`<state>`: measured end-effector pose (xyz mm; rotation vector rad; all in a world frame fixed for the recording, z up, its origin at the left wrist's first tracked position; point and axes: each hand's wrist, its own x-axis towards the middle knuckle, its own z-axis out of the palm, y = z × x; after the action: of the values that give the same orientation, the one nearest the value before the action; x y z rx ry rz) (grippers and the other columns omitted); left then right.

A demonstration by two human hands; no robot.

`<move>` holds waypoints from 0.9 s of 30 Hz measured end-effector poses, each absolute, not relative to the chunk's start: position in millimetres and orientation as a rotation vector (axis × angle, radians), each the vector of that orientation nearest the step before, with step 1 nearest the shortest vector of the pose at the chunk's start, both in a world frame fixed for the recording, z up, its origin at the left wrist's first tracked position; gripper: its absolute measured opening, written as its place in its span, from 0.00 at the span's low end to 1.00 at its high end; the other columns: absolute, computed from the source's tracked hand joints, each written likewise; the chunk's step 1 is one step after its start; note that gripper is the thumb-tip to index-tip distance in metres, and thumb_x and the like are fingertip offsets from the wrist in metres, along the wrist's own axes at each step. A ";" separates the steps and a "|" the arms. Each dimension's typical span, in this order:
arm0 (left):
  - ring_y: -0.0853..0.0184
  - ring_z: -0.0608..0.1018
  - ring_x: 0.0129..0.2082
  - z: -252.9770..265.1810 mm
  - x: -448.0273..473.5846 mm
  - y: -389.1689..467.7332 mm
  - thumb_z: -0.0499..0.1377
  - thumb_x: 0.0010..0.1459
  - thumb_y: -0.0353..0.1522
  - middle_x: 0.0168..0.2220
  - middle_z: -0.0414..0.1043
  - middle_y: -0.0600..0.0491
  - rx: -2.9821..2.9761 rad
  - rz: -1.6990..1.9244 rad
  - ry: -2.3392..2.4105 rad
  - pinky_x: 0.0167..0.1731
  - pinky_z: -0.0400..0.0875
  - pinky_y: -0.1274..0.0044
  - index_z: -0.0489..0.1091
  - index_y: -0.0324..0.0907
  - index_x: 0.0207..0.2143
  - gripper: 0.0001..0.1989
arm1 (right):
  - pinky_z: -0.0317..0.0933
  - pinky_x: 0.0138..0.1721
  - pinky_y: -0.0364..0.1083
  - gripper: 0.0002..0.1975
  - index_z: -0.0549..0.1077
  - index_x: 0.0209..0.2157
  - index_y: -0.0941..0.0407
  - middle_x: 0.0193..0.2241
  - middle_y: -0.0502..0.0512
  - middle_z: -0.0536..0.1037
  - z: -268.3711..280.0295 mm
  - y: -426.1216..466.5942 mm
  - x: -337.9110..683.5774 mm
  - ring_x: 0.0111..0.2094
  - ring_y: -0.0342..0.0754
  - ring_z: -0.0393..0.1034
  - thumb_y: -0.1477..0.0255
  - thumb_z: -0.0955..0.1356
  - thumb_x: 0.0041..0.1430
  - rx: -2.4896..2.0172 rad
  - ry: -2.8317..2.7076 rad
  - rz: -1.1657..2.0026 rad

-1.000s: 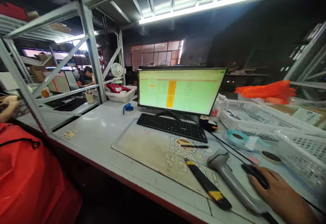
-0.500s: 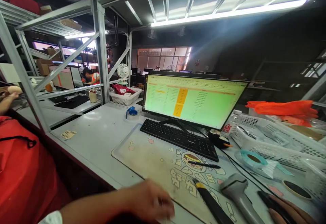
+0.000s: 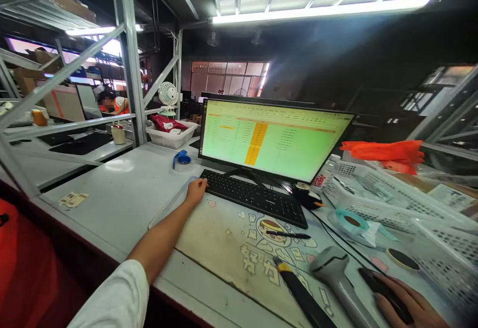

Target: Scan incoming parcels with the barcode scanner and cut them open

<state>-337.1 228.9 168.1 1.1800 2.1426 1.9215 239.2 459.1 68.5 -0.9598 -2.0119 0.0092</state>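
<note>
Between the mouse point(image 3: 381, 289) and black-yellow tool point(image 3: 300, 291) lies 1 scanner point(image 3: 335, 271).

A grey table point(image 3: 112, 178) extends left of the keyboard point(image 3: 254, 193), and a printed mat point(image 3: 209, 233) lies on it, spreading in front of the keyboard. The monitor point(image 3: 269, 139) stands just behind the keyboard. Blue tape point(image 3: 182, 160) sits near the keyboard's left end, with paper labels point(image 3: 73, 199) well to its left. On the mat in front of the keyboard lie a pen point(image 3: 287, 235) and a knife point(image 3: 300, 293); the scanner point(image 3: 336, 273) and mouse point(image 3: 379, 285) rest in front, toward its right. Right of the keyboard are a teal roll point(image 3: 339, 217) and perforated baskets point(image 3: 444, 253).
</note>
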 end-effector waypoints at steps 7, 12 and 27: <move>0.61 0.76 0.33 154.5 -352.8 232.5 0.54 0.63 0.40 0.26 0.76 0.49 1.208 1.777 2.196 0.38 0.66 0.72 0.76 0.40 0.25 0.19 | 0.69 0.59 0.66 0.29 0.70 0.60 0.45 0.59 0.64 0.72 90.2 419.2 231.1 0.57 0.69 0.73 0.49 0.60 0.62 -1.231 -2.129 0.015; 0.60 0.77 0.32 154.2 -354.4 231.9 0.52 0.63 0.43 0.24 0.75 0.50 1.254 1.730 2.207 0.37 0.67 0.72 0.75 0.41 0.25 0.20 | 0.66 0.62 0.65 0.34 0.68 0.63 0.56 0.61 0.67 0.72 89.2 417.3 232.7 0.57 0.68 0.72 0.52 0.57 0.65 -1.340 -2.113 -0.088; 0.60 0.77 0.31 155.2 -352.3 227.7 0.53 0.62 0.44 0.26 0.76 0.51 1.255 1.688 2.240 0.36 0.66 0.73 0.76 0.42 0.25 0.20 | 0.73 0.52 0.61 0.29 0.72 0.54 0.57 0.53 0.67 0.78 91.5 418.1 233.1 0.49 0.64 0.77 0.53 0.61 0.60 -1.347 -2.092 -0.104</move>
<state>-352.3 227.7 155.2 1.2553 2.2401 1.6879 233.1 418.1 91.5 -1.3471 -2.0917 -0.1039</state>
